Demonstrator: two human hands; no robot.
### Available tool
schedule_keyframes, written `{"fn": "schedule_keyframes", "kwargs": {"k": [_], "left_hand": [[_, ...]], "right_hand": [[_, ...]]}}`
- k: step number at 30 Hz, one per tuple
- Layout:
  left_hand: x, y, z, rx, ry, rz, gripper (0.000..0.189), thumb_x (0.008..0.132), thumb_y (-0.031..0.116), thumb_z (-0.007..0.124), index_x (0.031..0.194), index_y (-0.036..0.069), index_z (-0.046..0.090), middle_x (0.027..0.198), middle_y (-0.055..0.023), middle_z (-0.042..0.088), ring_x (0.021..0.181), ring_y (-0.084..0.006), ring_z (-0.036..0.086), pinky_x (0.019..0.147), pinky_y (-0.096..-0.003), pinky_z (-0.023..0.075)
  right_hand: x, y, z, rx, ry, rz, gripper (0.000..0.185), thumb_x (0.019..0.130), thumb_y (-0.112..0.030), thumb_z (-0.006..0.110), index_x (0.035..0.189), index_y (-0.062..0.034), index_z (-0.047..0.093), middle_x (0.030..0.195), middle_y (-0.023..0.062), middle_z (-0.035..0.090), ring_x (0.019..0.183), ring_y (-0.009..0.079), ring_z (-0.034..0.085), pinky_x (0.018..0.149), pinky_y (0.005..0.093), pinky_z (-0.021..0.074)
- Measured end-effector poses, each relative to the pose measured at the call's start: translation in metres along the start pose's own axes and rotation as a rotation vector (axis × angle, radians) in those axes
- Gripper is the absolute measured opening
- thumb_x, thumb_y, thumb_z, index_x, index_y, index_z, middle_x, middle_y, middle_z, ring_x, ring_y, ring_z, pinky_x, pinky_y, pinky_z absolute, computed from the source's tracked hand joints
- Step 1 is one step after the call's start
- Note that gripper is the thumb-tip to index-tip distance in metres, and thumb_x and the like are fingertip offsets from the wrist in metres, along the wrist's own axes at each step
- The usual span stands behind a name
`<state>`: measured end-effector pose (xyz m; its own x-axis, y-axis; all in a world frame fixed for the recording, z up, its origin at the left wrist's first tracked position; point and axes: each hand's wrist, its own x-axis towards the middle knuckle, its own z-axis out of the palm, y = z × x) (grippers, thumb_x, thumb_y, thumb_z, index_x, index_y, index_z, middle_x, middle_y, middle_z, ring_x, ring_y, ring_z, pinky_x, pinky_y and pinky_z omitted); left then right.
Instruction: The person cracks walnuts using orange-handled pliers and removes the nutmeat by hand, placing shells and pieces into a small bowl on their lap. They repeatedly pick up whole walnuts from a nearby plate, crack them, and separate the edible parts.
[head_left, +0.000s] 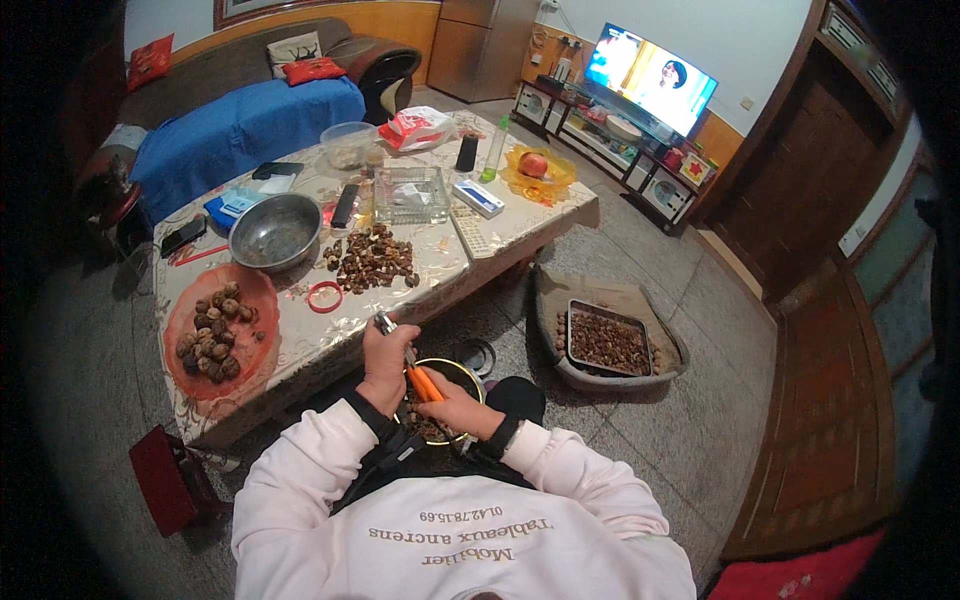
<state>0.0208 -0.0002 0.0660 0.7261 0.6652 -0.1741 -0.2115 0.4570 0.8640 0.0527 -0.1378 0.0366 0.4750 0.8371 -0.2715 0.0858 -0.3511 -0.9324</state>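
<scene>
My right hand (461, 411) grips the orange handles of a pair of pliers (424, 384). Around the metal head of the same tool my left hand (386, 367) is closed; whether a nut sits in the jaws is hidden by the fingers. Below both hands stands a round bucket with a yellowish rim (451, 362), holding brown shell pieces (429, 429). On the table to the left, a pinkish-orange plate (261, 296) bears several whole walnuts (217, 330). A heap of walnut pieces (371, 259) lies near the table edge, beside a red ring (325, 297).
The cloth-covered table (315, 337) also carries a metal bowl (275, 232), a glass tray (411, 196) and a fruit dish (551, 184). On the floor at right, a lined basket (551, 289) holds a tray of nut pieces (609, 337). A dark red stool (169, 480) stands at left.
</scene>
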Motion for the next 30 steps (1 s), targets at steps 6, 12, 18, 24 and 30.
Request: {"fn": "schedule_keyframes", "kwargs": {"k": [6, 12, 18, 24, 30], "left_hand": [[-0.003, -0.007, 0.005, 0.012, 0.024, -0.042, 0.031, 0.066, 0.006, 0.063, 0.091, 0.006, 0.045, 0.067, -0.0008, 0.046, 0.051, -0.0108, 0.044, 0.046, -0.0248, 0.0357], [-0.002, -0.020, 0.002, 0.026, 0.031, -0.024, 0.027, 0.066, 0.005, 0.062, 0.087, 0.005, 0.046, 0.068, -0.0001, 0.046, 0.055, -0.0104, 0.044, 0.049, -0.0253, 0.0354], [-0.001, -0.028, 0.002, 0.068, 0.026, -0.024, 0.027, 0.064, 0.004, 0.061, 0.087, 0.005, 0.046, 0.070, -0.0008, 0.045, 0.059, -0.0112, 0.043, 0.053, -0.0261, 0.0362], [-0.019, -0.050, 0.008, 0.140, 0.012, -0.048, 0.027, 0.063, 0.006, 0.060, 0.086, 0.004, 0.046, 0.070, -0.0013, 0.044, 0.060, -0.0121, 0.042, 0.055, -0.0265, 0.0368], [-0.028, -0.076, 0.011, 0.197, -0.024, -0.168, 0.025, 0.063, 0.007, 0.059, 0.085, 0.003, 0.045, 0.069, -0.0022, 0.045, 0.060, -0.0136, 0.043, 0.056, -0.0279, 0.0373]], "right_hand": [[0.008, 0.012, 0.012, 0.009, -0.006, -0.024, 0.050, 0.070, -0.005, 0.050, 0.119, -0.0005, 0.038, 0.094, 0.0144, 0.053, 0.085, 0.0233, 0.052, 0.077, 0.0329, 0.0427], [0.007, 0.021, 0.013, -0.112, 0.008, -0.035, 0.048, 0.069, -0.005, 0.050, 0.115, 0.0004, 0.039, 0.096, 0.0215, 0.054, 0.090, 0.0348, 0.053, 0.079, 0.0378, 0.0419], [-0.001, 0.012, 0.009, -0.104, -0.001, 0.053, 0.046, 0.069, -0.006, 0.052, 0.113, 0.0009, 0.040, 0.096, 0.0204, 0.054, 0.091, 0.0329, 0.053, 0.080, 0.0385, 0.0415], [-0.024, 0.024, 0.000, 0.136, -0.093, 0.155, 0.040, 0.073, -0.014, 0.056, 0.108, -0.0028, 0.041, 0.080, 0.0091, 0.051, 0.060, 0.0155, 0.052, 0.049, 0.0286, 0.0441], [-0.038, 0.058, 0.011, 0.287, -0.101, 0.138, 0.035, 0.074, -0.012, 0.050, 0.106, -0.0035, 0.039, 0.073, 0.0061, 0.049, 0.046, 0.0130, 0.045, 0.033, 0.0247, 0.0369]]}}
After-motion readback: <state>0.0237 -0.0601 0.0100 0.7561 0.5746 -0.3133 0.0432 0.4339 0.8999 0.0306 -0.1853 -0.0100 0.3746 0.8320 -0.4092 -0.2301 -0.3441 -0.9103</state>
